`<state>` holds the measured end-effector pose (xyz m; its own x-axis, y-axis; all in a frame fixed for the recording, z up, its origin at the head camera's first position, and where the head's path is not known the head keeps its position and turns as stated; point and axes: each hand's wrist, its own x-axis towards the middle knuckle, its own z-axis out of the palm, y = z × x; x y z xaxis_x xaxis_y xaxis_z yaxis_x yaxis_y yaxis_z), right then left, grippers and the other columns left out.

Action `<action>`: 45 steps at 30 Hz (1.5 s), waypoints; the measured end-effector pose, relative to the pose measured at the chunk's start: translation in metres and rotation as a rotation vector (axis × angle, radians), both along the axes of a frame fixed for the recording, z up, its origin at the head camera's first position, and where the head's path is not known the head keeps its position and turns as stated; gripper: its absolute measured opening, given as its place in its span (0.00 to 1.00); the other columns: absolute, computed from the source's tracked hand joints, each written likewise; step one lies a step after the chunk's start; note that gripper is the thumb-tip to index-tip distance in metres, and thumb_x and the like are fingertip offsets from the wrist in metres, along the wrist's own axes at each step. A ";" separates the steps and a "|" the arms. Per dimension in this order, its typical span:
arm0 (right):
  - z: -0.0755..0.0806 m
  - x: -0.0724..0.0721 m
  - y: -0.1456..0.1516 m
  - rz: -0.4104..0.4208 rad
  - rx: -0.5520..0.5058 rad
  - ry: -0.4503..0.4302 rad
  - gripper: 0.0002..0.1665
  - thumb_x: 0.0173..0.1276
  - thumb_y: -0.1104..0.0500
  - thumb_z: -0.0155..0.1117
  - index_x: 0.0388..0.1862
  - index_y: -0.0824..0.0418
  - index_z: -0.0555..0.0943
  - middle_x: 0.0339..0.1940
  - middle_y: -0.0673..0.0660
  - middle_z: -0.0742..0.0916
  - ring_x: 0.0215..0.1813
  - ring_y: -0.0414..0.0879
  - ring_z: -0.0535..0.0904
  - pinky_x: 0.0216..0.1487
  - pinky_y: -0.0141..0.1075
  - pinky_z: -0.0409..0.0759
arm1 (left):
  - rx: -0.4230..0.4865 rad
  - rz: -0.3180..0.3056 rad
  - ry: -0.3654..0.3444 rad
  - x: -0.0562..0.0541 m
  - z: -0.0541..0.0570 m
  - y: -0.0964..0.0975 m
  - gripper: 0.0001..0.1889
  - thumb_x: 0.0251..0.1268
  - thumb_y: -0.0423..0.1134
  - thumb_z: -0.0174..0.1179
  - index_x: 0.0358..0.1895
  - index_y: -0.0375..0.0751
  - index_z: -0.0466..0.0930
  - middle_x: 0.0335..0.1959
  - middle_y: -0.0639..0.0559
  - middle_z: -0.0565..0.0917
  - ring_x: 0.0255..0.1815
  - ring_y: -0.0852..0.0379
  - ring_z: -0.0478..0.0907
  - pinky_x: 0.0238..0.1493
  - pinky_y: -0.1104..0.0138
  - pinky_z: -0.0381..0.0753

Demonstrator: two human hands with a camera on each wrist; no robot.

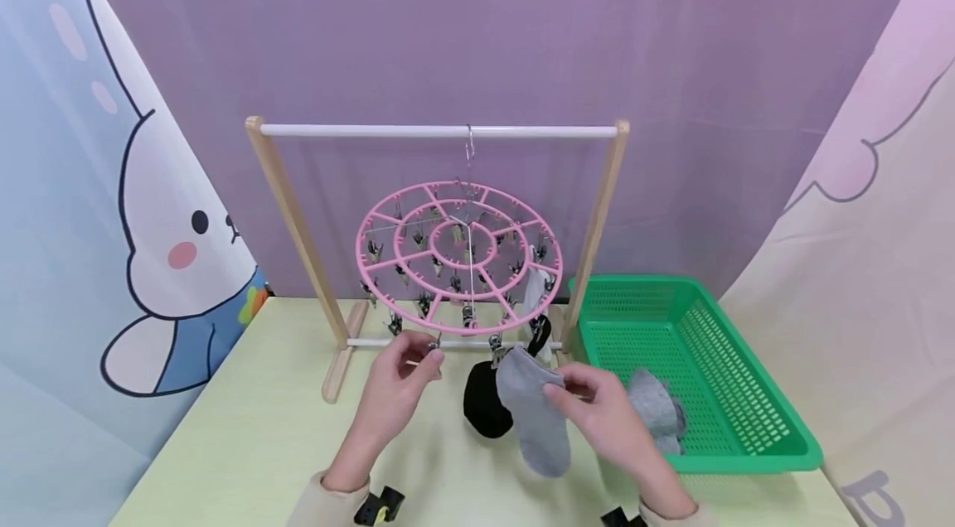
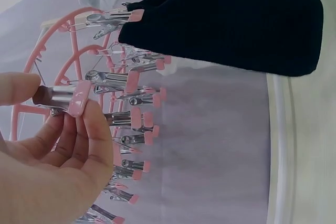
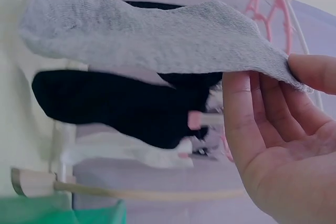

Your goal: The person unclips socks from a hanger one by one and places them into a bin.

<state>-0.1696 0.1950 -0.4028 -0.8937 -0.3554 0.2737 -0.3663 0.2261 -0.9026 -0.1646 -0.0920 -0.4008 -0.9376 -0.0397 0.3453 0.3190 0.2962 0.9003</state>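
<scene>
My left hand [image 1: 403,369] pinches a metal clip [image 2: 62,98] with pink tips, hanging at the front rim of the round pink drying hanger [image 1: 458,258]. A grey sock [image 1: 533,411] dangles from my right hand [image 1: 597,407], its cuff pinched between thumb and fingers. Just behind the grey sock, a black sock [image 1: 487,400] hangs from a clip at the hanger's front right. Farther right, a white sock [image 1: 535,291] and another black item [image 1: 540,336] hang from the ring. Several unused clips dangle around the hanger.
A wooden rack with a white top bar [image 1: 358,131] carries the hanger by a metal hook [image 1: 469,144]. At the right stands a green basket [image 1: 776,419] with grey socks [image 1: 656,411] inside. Everything stands on a pale table [image 1: 246,427], with a purple curtain [image 1: 477,46] behind.
</scene>
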 end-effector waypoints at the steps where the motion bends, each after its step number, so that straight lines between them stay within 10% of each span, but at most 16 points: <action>1: 0.001 0.000 0.002 -0.008 -0.008 0.013 0.05 0.73 0.62 0.65 0.40 0.64 0.85 0.31 0.53 0.84 0.32 0.40 0.80 0.33 0.34 0.80 | 0.001 0.005 0.001 0.000 0.000 -0.001 0.08 0.72 0.35 0.63 0.49 0.36 0.80 0.37 0.47 0.81 0.35 0.55 0.82 0.38 0.67 0.82; 27: 0.033 -0.007 0.081 -0.393 0.000 -0.017 0.15 0.76 0.54 0.64 0.44 0.67 0.83 0.30 0.51 0.83 0.34 0.46 0.79 0.36 0.35 0.82 | 0.011 0.061 0.014 -0.005 -0.004 -0.010 0.10 0.73 0.33 0.61 0.52 0.34 0.79 0.40 0.45 0.81 0.40 0.54 0.81 0.43 0.68 0.82; 45: -0.006 -0.016 0.114 -0.433 0.095 -0.201 0.20 0.77 0.50 0.62 0.47 0.69 0.80 0.32 0.53 0.83 0.34 0.45 0.78 0.36 0.37 0.82 | 0.000 0.079 -0.008 -0.007 -0.002 -0.011 0.09 0.72 0.32 0.60 0.51 0.35 0.78 0.41 0.45 0.82 0.42 0.53 0.81 0.46 0.67 0.82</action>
<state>-0.1860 0.3093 -0.4085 -0.9968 0.0457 0.0650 -0.0411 0.4040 -0.9138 -0.1712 -0.1034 -0.4028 -0.9342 -0.1142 0.3379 0.2874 0.3198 0.9028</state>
